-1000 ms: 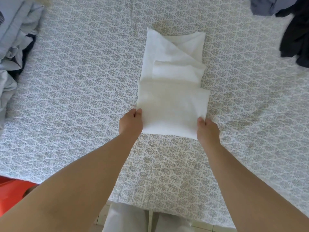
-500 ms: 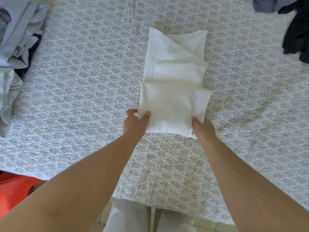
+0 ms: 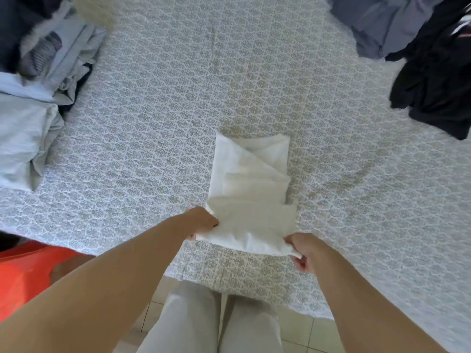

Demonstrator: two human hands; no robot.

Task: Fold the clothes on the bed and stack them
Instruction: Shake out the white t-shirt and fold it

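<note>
On the bed [image 3: 254, 85], white garment [image 3: 251, 189] lengthwise away from the person, near corners pinched by left hand [image 3: 202, 222] and right hand [image 3: 302, 252].

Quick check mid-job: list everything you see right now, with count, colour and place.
white garment: 1, white, part-folded, bed centre
pale clothes: several, light blue-grey, heaped on the left of the bed
dark clothes: pile, black, upper right
grey cloth: 1, grey-blue, top right
bedsheet: 1, grey-white patterned
orange object: 1, lower left, off the bed
floor tiles: pale, bottom
hands: left and right grip the garment's near corners
</note>
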